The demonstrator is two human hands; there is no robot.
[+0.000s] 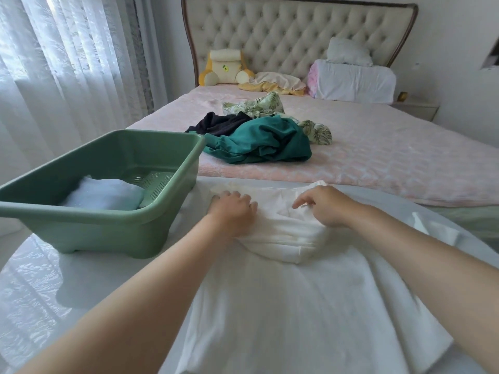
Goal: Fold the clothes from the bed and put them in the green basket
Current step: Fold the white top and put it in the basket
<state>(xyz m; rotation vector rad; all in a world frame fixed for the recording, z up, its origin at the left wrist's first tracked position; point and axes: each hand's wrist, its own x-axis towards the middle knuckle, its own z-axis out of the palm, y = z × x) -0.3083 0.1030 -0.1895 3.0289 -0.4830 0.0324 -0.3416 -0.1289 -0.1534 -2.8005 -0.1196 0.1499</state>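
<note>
A white garment (283, 292) lies spread on a round white table (40, 292) in front of me, its far part bunched into folds. My left hand (232, 209) grips the bunched cloth on the left with curled fingers. My right hand (321, 205) pinches a fold of the same garment on the right. The green basket (108, 228) stands on the table at the left with a folded pale-blue item (105, 197) inside. On the bed (391, 163) lie a teal garment (262, 143), a black one (218, 122) and a leaf-print one (259, 105).
A padded headboard (297, 31) stands at the back with a yellow cushion (224, 67), a white pillow (353, 81) and cream-yellow cloth (275, 82). Sheer curtains (67, 63) hang at the left. A nightstand (415, 107) is at the far right.
</note>
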